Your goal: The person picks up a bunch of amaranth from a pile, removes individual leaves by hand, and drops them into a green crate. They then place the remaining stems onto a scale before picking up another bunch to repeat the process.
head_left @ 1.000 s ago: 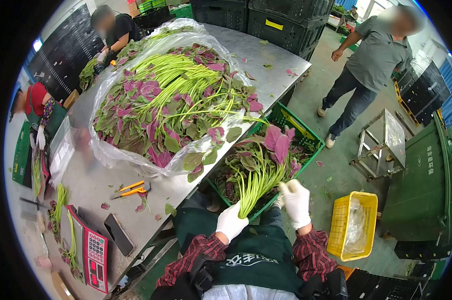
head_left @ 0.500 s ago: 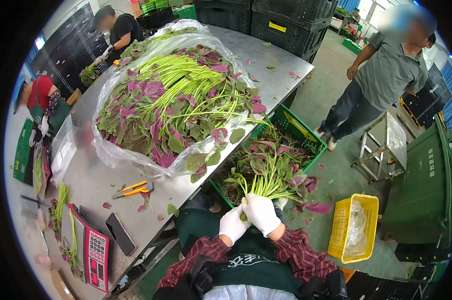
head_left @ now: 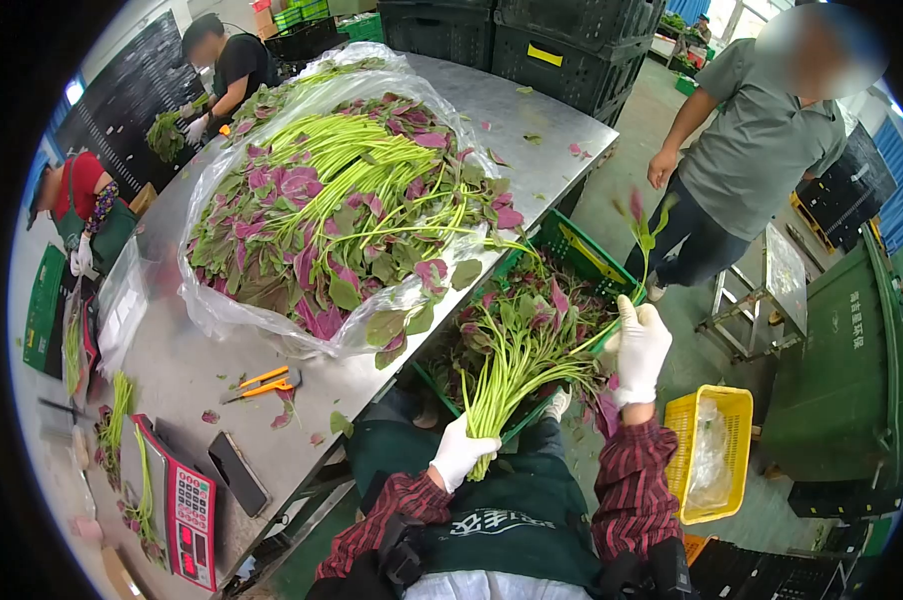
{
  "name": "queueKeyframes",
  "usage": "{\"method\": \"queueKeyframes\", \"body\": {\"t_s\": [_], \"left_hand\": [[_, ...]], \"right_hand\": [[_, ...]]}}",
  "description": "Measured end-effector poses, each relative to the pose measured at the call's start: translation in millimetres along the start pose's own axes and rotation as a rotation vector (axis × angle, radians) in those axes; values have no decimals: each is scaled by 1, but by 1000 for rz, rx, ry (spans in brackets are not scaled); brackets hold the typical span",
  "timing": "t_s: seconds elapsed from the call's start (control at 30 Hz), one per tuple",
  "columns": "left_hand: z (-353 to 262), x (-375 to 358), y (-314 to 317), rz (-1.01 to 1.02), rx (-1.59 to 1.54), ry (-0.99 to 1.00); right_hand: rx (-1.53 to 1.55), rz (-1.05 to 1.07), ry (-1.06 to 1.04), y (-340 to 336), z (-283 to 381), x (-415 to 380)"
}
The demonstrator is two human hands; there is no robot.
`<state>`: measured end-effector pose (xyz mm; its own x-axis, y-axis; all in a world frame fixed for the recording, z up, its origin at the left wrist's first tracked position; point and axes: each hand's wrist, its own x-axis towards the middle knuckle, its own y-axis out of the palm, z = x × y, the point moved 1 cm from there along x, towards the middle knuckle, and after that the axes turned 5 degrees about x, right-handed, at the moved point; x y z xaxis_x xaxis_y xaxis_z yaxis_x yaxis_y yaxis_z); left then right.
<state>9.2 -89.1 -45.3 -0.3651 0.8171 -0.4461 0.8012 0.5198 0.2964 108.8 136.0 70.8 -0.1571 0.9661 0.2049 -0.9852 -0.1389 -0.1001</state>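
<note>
My left hand (head_left: 464,450), in a white glove, is closed round the stem ends of a bunch of amaranth (head_left: 507,370). The bunch's pale green stems fan away from me, with green and purple leaves at the far end. My gloved right hand (head_left: 640,350) is raised to the right of the bunch, its fingers pinched on a single amaranth sprig (head_left: 642,230) that stands upright above them. Below the bunch, a green crate (head_left: 587,252) contains more loose amaranth. A large amaranth heap (head_left: 342,200) lies in an opened clear plastic bag on the metal table to the left.
Orange-handled cutters (head_left: 264,384), a phone (head_left: 240,472) and a red scale (head_left: 190,505) lie on the table (head_left: 362,385). On the floor at right is a yellow basket (head_left: 712,450), near a green bin (head_left: 842,370). A person (head_left: 762,130) stands ahead; two others work at left.
My hands have separated. The left has moved down and left with the bunch, while the right has gone up and right with one sprig. The standing person appears closer.
</note>
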Motion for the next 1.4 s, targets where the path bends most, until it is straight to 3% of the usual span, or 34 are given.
{"method": "queueKeyframes", "body": {"t_s": [0.07, 0.3, 0.33, 0.37, 0.5, 0.57, 0.7, 0.9, 1.0, 1.27, 1.37, 1.4], "left_hand": [[-5, -1, 1, -18, 15, 5], [-8, -4, 7, -97, 232, 108], [-8, -6, 7, -105, 206, 133], [-11, -9, 8, -114, 179, 158], [-21, -16, 8, -67, -73, 167], [-22, -15, 5, -62, -116, 187], [-21, -13, 4, -78, -55, 176], [-18, -13, 1, -82, 37, 186], [-14, -11, 0, -102, 79, 195], [-11, -14, 6, -136, 125, 249], [-11, -13, 5, -145, 124, 256], [-11, -13, 5, -148, 130, 254]], "right_hand": [[-146, 48, -27, -10, -6, 7], [-6, 435, -55, 39, -34, -48], [-221, 399, -331, 43, -58, -45], [-218, 397, -331, 43, -62, -47], [-354, 336, -182, 41, -71, -57], [-135, 389, 147, 35, -67, -62], [-21, 443, 233, 28, -49, -56], [171, 372, 309, 24, -18, -53], [171, 382, 191, 27, 4, -62], [-190, 501, 97, 49, -27, -73], [-46, 454, 151, 46, -22, -71], [48, 471, 264, 43, -15, -69]]}}
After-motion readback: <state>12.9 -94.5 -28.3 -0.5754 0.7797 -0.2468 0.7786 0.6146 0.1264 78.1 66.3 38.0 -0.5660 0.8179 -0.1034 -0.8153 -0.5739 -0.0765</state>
